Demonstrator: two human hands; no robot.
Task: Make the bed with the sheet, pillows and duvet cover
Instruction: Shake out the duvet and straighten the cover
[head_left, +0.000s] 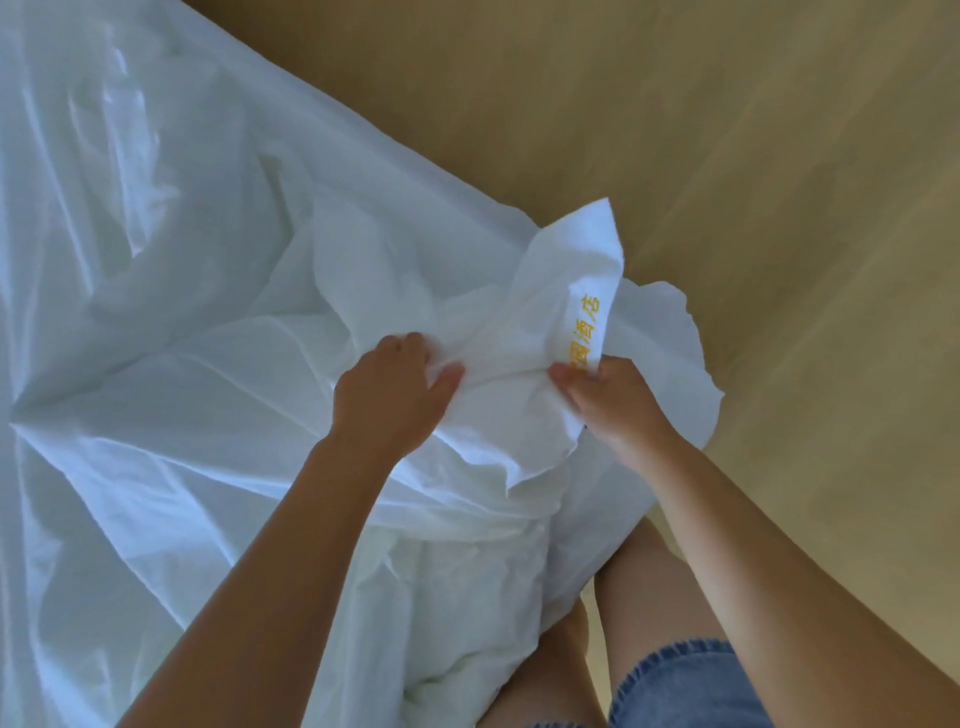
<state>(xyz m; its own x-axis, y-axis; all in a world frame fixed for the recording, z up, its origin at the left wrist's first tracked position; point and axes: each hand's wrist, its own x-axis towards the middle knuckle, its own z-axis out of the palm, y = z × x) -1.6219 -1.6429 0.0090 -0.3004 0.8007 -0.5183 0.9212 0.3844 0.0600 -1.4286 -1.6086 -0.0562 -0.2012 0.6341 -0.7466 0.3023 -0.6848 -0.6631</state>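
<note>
1. In front of me, beside the tan floor (727, 130), the white sheet (182, 312) spreads rumpled.
2. My left hand (392, 389) grips a bunched fold near its corner.
3. My right hand (610, 400) pinches that corner just below the yellow embroidery (584, 332).

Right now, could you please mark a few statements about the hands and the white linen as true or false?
1. The left grip and the right grip both hold the white linen. True.
2. The embroidered lettering is red. False: it is yellow.
3. The lettering sits right next to the right grip. True.
4. The person wears long black trousers. False: they wear denim shorts, and the legs are bare.
</note>
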